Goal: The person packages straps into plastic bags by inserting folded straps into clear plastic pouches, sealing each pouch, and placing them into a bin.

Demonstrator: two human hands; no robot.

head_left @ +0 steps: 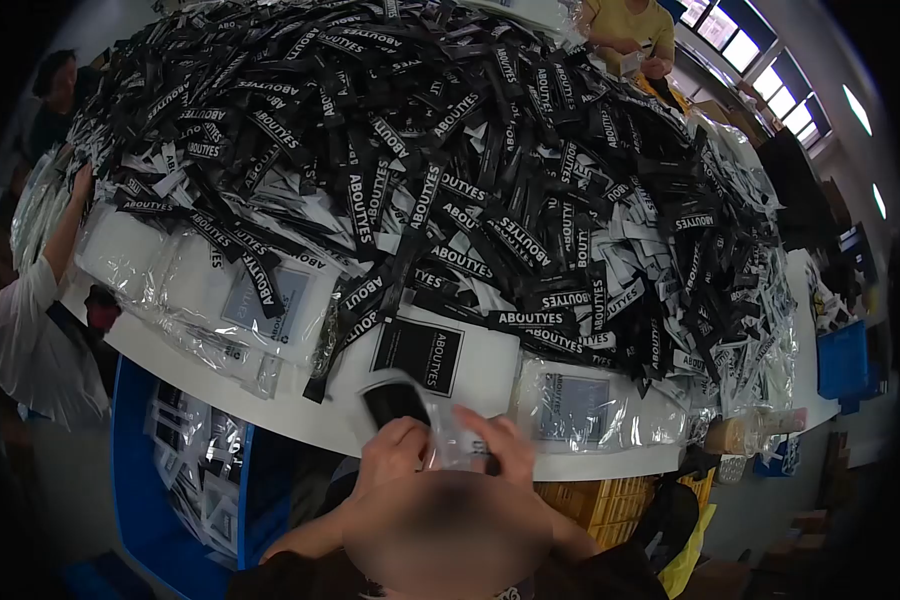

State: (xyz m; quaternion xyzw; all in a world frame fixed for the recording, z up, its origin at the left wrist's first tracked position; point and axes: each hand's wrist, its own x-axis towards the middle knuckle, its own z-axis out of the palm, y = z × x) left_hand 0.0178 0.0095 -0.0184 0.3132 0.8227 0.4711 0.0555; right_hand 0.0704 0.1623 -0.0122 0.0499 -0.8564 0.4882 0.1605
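Note:
Close to my body at the table's front edge, my left hand (395, 450) is closed on a white packet with a black printed panel (394, 402), which tilts up to the left. My right hand (502, 446) pinches a clear plastic bag (452, 446) that lies between the two hands; some dark lettering shows beside its fingers. Where packet and bag meet is hidden by the fingers. Just beyond my hands, a white stack topped by a black ABOUTYES label (417, 357) lies flat on the table.
A large heap of black ABOUTYES strips (420, 190) covers the white table (300, 418). Plastic-wrapped stacks (570, 405) line its front edge. A blue bin (130, 470) with packets stands lower left, a yellow crate (600, 510) lower right. Other people work at left and far right.

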